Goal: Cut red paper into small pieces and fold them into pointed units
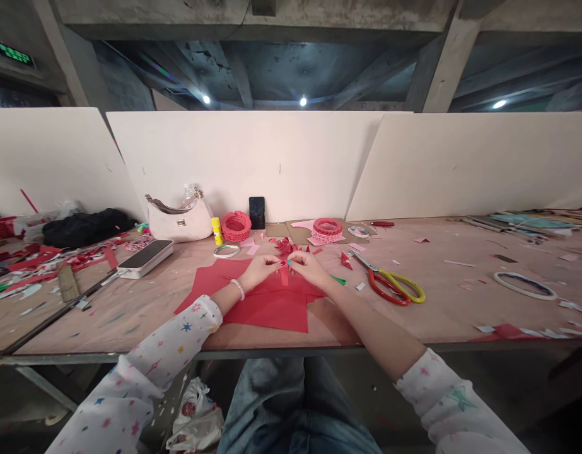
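Observation:
My left hand (261,268) and my right hand (306,265) meet over a stack of red paper sheets (267,302) on the wooden table (442,302). Both pinch a small folded red paper piece (284,273) between their fingertips. A bead bracelet circles my left wrist. Small red paper scraps (285,246) lie just beyond my fingers. Scissors with red and yellow handles (392,284) rest to the right of my right hand.
At the back stand a white handbag (180,221), a yellow glue stick (217,231), a red woven ring (236,226), a black phone (256,212) and a pink ring (327,228). A white box (146,257) sits left; tape rolls (524,285) right. White boards wall the table.

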A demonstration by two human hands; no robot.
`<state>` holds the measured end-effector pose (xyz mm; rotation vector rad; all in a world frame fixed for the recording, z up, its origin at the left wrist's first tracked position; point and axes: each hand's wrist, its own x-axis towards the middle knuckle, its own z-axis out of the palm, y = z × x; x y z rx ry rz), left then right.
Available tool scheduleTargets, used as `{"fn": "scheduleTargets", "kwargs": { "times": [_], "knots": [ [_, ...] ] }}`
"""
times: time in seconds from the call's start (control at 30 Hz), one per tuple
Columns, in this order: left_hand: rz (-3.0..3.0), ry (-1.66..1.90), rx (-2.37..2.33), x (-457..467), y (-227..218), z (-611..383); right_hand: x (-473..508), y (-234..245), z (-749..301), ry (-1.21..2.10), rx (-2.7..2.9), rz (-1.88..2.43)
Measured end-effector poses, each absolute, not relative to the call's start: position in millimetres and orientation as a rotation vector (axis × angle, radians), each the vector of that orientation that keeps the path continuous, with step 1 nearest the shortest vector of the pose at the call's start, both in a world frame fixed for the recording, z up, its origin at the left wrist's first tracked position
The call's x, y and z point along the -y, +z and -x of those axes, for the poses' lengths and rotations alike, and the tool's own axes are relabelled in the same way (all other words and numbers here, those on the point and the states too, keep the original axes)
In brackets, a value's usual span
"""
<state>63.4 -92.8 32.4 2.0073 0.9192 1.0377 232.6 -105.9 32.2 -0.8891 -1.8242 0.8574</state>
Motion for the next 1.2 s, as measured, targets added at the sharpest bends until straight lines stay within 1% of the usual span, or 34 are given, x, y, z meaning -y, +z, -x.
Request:
{"fn": "scheduleTargets", "kwargs": {
  "times": [0.1,0.3,0.63,0.87,1.1,1.2],
  "knots": [
    [-2.013,1.069,-0.917,93.4,31.3,-64.4,107.5,33.8,-230.8,0.868,1.792,0.885],
    [-2.070,1.196,-0.912,98.0,32.2,-66.9,106.5,32.0,-229.8,1.008,1.757,0.839],
    [-2.263,1.128,-0.880,96.5,31.3,-65.5,105.1,27.5,-230.1,1.045,1.811,0.863],
    [-2.037,1.147,-0.836,98.7,28.1,-70.5,103.7,29.8,-230.6,0.931,1.803,0.863],
    [-2.086,1.158,-0.829,102.8,29.3,-70.5,107.1,29.4,-230.3,0.898,1.889,0.855],
    [-2.010,1.128,-0.816,101.7,27.9,-71.0,105.7,28.4,-230.0,0.851,1.892,0.829]
  ]
}}
